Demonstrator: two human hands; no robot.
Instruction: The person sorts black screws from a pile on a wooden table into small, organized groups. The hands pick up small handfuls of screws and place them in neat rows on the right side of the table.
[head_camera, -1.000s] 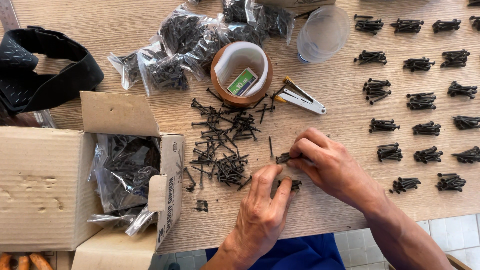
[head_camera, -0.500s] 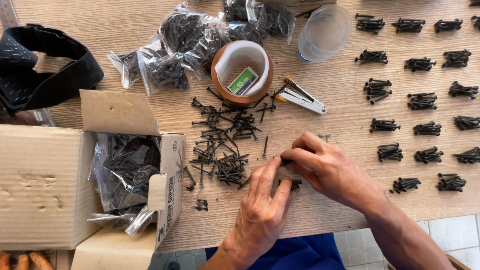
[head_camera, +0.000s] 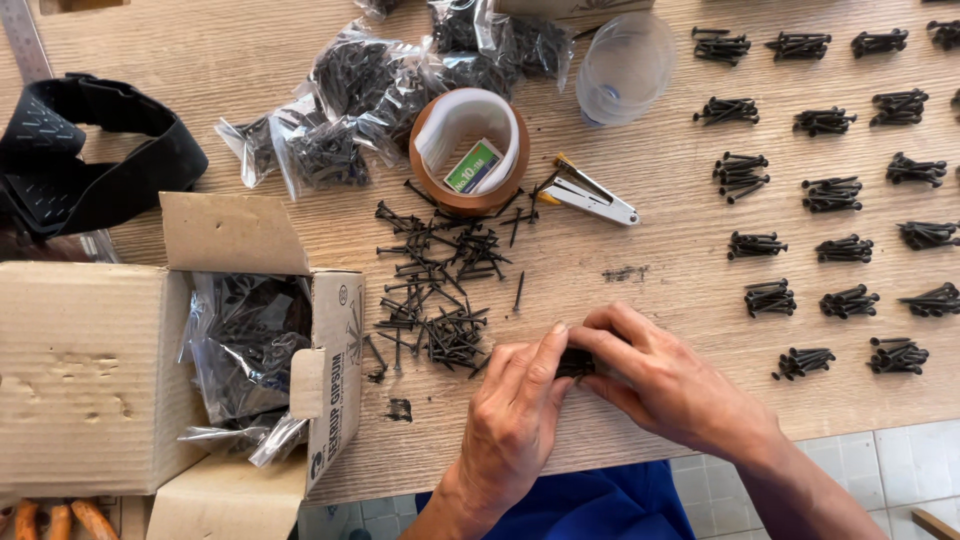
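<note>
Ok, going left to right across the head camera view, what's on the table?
Black strap → open cardboard box → loose pile of black screws → left hand → right hand, both pinching a small screw bundle → rows of screw bundles.

Black screws (head_camera: 435, 290) all over a pale wood-grain table (head_camera: 650, 270). Brown tape roll (head_camera: 466, 150) with a white inner liner and a little green box (head_camera: 473, 166) inside. Silvery stapler (head_camera: 590, 195), yellow bit I think. Plain tan cardboard box (head_camera: 90, 370), black strap (head_camera: 85, 160), blue clothing (head_camera: 590, 505).
</note>
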